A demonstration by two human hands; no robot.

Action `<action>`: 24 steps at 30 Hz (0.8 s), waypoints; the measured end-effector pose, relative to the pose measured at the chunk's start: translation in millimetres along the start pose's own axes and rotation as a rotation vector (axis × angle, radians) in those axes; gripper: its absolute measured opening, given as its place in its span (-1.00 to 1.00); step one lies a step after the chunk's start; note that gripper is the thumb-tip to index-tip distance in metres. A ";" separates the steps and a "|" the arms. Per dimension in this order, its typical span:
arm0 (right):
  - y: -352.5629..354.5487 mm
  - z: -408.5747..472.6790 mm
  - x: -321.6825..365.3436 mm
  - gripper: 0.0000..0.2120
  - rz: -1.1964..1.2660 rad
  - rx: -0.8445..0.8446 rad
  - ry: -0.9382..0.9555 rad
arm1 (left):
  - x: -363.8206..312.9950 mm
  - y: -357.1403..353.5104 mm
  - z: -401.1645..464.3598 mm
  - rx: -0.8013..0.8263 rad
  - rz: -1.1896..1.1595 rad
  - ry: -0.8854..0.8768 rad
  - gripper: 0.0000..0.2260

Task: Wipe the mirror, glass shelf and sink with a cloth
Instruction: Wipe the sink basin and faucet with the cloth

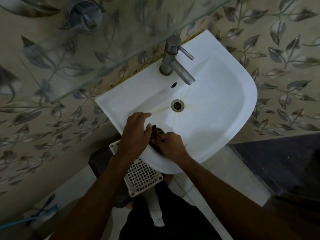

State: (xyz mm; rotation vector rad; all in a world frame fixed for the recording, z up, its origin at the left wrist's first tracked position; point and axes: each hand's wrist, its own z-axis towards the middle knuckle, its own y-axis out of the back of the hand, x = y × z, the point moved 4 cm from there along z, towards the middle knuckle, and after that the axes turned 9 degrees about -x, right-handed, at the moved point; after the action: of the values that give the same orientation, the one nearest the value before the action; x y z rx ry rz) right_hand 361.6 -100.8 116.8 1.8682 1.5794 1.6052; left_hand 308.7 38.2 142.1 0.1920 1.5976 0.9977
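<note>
Head view: right hand (170, 144) grips dark, crumpled cloth (157, 135) on white sink (225, 118).

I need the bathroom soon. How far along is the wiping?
Nothing looks clearly finished. In hand: both hands, left hand and right hand, hold a dark cloth at the sink's near rim. Left: yellowish stains remain around the drain. The glass shelf shows no clear sign of wiping, and the mirror is out of view.

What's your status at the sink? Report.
Right hand grips cloth on sink front rim. Left hand also on cloth. Nothing blocking.
</note>
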 end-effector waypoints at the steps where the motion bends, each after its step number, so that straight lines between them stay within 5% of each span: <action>1: 0.1 0.1 -4.1 -0.63 0.017 -0.003 -0.006 | -1.6 -1.7 -0.9 0.010 0.006 -0.007 -0.67; 6: 29.5 2.2 -45.8 -0.75 -0.137 0.089 -0.014 | -14.5 -16.5 -7.5 0.055 0.009 -0.058 -0.67; 9: 37.5 10.4 -64.6 -0.74 -0.248 0.006 -0.009 | -28.0 -27.4 -10.9 0.090 0.008 -0.073 -0.68; 16: 28.3 -20.7 -52.8 -0.85 -0.069 0.020 0.090 | -43.0 -51.6 -24.2 0.208 -0.075 -0.043 -0.68; 24: 81.8 29.0 -111.0 -0.76 -0.549 -0.210 -0.060 | -45.1 -59.2 -29.1 0.232 -0.072 -0.072 -0.67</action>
State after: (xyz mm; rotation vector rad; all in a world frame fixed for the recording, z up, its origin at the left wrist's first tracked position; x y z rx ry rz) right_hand 450.2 -209.3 100.7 1.2204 1.6344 1.3837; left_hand 320.0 -40.3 133.3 0.3236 1.6403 0.7415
